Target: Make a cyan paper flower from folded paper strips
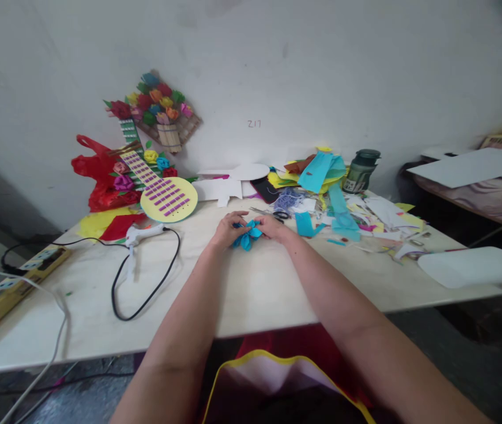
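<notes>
Between my two hands, just above the middle of the white table (259, 294), is a blue paper flower (247, 237) with spread petals. My left hand (229, 228) grips its left side, fingers bent over the petals. On the right edge, my right hand (271, 227) pinches the flower between thumb and fingers. Black-handled scissors (281, 215) lie right behind my right hand. A cut piece of blue crepe paper (306, 224) rests to the right of it. To the left lies a white glue gun (138, 237) with its black cord looped on the table.
Paper scraps (378, 218) cover the right side, with a green bottle (361, 171) behind them. A yellow guitar-shaped board (169, 199), a red plastic bag (100, 176) and a paper-flower basket (162, 112) stand at the back left. A power strip (34, 271) sits at the left edge.
</notes>
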